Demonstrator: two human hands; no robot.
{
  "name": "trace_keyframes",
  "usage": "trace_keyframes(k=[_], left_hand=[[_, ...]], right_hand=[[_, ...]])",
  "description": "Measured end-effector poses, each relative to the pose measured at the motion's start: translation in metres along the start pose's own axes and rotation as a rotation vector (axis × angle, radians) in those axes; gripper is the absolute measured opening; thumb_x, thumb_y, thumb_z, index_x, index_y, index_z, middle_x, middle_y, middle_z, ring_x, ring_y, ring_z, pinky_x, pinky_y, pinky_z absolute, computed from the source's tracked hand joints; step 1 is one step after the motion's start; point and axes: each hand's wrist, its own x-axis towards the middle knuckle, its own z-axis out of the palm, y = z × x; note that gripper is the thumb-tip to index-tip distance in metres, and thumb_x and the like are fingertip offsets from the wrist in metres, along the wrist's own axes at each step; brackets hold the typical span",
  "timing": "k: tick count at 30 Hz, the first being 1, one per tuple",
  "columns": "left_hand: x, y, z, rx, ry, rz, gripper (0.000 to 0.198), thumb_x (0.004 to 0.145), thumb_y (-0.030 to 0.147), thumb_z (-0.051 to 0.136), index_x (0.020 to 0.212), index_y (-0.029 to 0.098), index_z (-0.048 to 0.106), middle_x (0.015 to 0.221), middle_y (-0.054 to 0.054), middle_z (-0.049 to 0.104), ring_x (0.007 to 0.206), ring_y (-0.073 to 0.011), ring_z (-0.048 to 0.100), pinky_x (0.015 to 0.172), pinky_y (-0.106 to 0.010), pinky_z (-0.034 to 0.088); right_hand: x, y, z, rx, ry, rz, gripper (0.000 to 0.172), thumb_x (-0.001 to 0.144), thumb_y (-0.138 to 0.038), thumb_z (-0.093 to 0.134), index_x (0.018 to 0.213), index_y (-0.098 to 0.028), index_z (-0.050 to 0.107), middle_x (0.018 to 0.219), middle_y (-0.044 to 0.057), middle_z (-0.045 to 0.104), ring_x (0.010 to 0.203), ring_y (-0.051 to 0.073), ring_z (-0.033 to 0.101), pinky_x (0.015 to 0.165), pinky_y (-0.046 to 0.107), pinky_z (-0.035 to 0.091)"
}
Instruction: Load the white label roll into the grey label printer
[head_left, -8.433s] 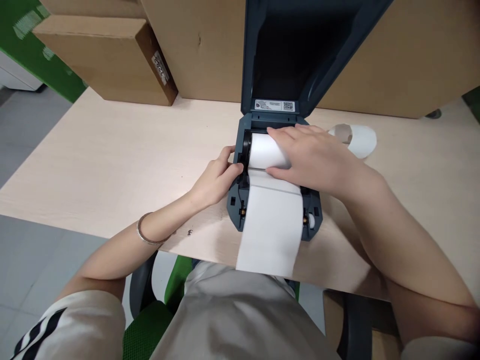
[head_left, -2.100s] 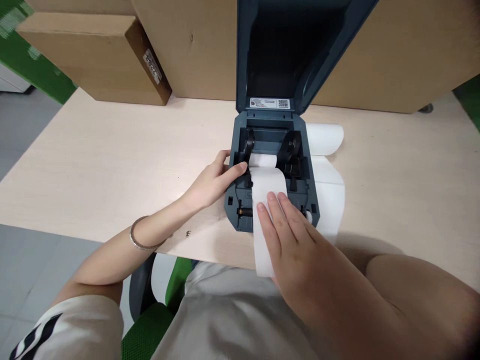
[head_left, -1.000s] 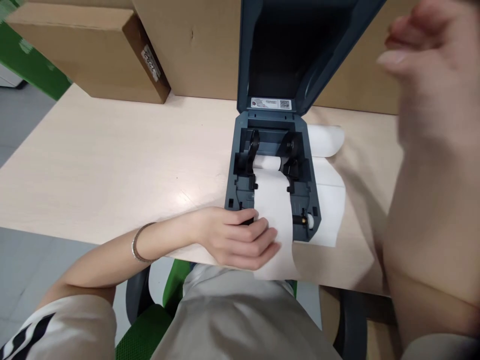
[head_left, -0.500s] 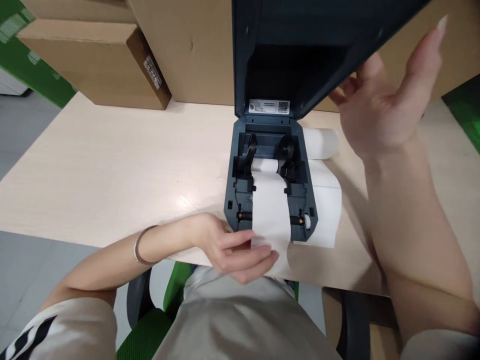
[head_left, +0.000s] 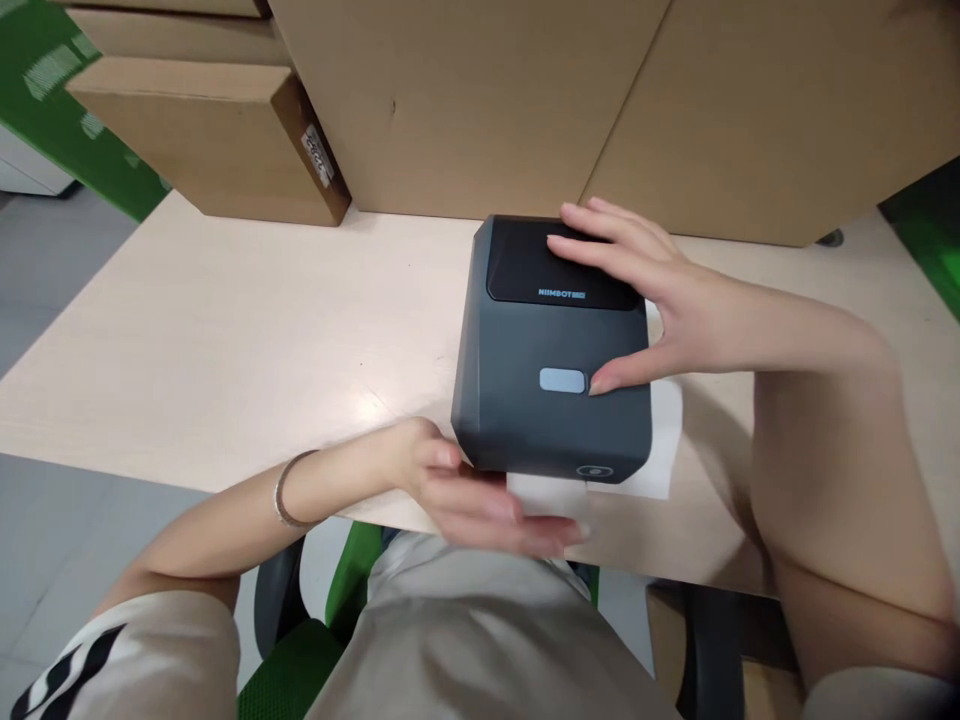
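Note:
A dark grey label printer (head_left: 551, 400) stands on the pale wooden table (head_left: 225, 340) with its lid down. My right hand (head_left: 645, 290) lies flat on the lid, fingers spread, thumb beside the blue-grey button (head_left: 562, 380). A white paper strip (head_left: 545, 495) comes out of the printer's front slot. My left hand (head_left: 472, 495) is at the table's front edge, its fingers closed on the end of that strip; it is slightly blurred. A bracelet sits on my left wrist.
Wide white label paper (head_left: 664, 440) lies under and to the right of the printer. Large cardboard boxes (head_left: 465, 100) stand along the back, a smaller box (head_left: 217, 140) at the back left. A green chair (head_left: 300, 650) is below the table edge.
My right hand rose to the open lid and swung it down; the printer is now shut with that hand pressing on top. My left hand keeps hold of the paper end.

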Motion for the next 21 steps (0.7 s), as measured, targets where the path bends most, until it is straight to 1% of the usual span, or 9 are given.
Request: trace_keyframes(k=[2,4,6,8,11,14,16,19,21], left_hand=[[0.008,0.002,-0.016,0.070,0.094,0.239,0.054,0.096,0.059,0.073,0.146,0.069,0.054,0.122,0.017,0.081,0.114,-0.0159,0.078,0.108,-0.036,0.065],[0.016,0.002,-0.030,0.219,0.204,0.288,0.050,0.099,0.044,0.076,0.144,0.057,0.061,0.127,0.013,0.081,0.123,-0.0163,0.076,0.115,-0.038,0.062],[0.023,0.003,-0.037,0.328,0.328,0.323,0.036,0.099,0.033,0.076,0.132,0.046,0.070,0.129,0.011,0.081,0.129,-0.0157,0.074,0.118,-0.037,0.061],[0.026,0.003,-0.039,0.384,0.412,0.369,0.024,0.099,0.029,0.076,0.121,0.039,0.075,0.129,0.009,0.081,0.129,-0.0157,0.074,0.118,-0.036,0.061],[0.029,0.004,-0.039,0.427,0.444,0.395,0.017,0.098,0.031,0.078,0.114,0.037,0.077,0.127,0.006,0.082,0.126,-0.0170,0.074,0.118,-0.037,0.062],[0.027,0.005,-0.039,0.438,0.432,0.392,0.018,0.097,0.038,0.080,0.115,0.040,0.077,0.125,0.007,0.082,0.128,-0.0182,0.074,0.117,-0.039,0.062],[0.023,0.005,-0.038,0.368,0.377,0.383,0.026,0.096,0.040,0.082,0.121,0.044,0.075,0.125,0.009,0.082,0.127,-0.0189,0.075,0.115,-0.040,0.064],[0.014,0.002,-0.029,0.099,0.171,0.351,0.040,0.096,0.040,0.082,0.131,0.054,0.070,0.120,0.013,0.083,0.114,-0.0170,0.079,0.106,-0.035,0.067],[0.004,-0.003,-0.017,-0.049,0.025,0.229,0.041,0.096,0.048,0.080,0.133,0.061,0.068,0.112,0.014,0.083,0.103,-0.0159,0.080,0.096,-0.031,0.069]], right_hand=[[-0.001,0.002,0.002,-0.040,-0.002,0.001,0.111,0.084,-0.089,0.067,0.176,-0.040,0.029,0.186,-0.005,0.010,0.174,0.039,0.004,0.141,0.063,0.013],[-0.001,0.002,0.002,-0.069,-0.013,0.004,0.108,0.084,-0.084,0.072,0.175,-0.042,0.029,0.185,-0.006,0.011,0.174,0.040,0.006,0.140,0.064,0.018],[-0.001,0.003,0.002,-0.089,-0.010,-0.011,0.108,0.085,-0.079,0.075,0.175,-0.042,0.029,0.185,-0.005,0.012,0.174,0.040,0.009,0.140,0.064,0.021],[-0.002,0.003,0.001,-0.099,0.001,-0.041,0.105,0.088,-0.074,0.076,0.175,-0.040,0.029,0.186,-0.003,0.012,0.174,0.039,0.010,0.140,0.063,0.021],[-0.005,0.002,0.000,-0.106,-0.006,-0.052,0.099,0.093,-0.069,0.074,0.176,-0.041,0.028,0.186,-0.004,0.010,0.174,0.040,0.007,0.140,0.064,0.021],[-0.012,-0.002,0.002,-0.121,-0.022,-0.030,0.100,0.093,-0.070,0.074,0.176,-0.048,0.024,0.186,-0.008,0.005,0.173,0.042,0.001,0.137,0.070,0.024],[-0.019,-0.007,0.006,-0.154,-0.012,-0.074,0.108,0.089,-0.075,0.076,0.177,-0.048,0.018,0.186,-0.005,0.003,0.172,0.043,0.000,0.136,0.073,0.023],[-0.031,-0.022,0.017,-0.223,0.025,-0.180,0.136,0.077,-0.081,0.083,0.180,-0.036,0.006,0.186,0.007,0.001,0.172,0.045,0.005,0.138,0.074,0.016],[-0.037,-0.037,0.025,-0.274,0.048,-0.179,0.147,0.074,-0.075,0.088,0.181,-0.026,0.000,0.185,0.014,0.002,0.172,0.044,0.010,0.140,0.072,0.016]])
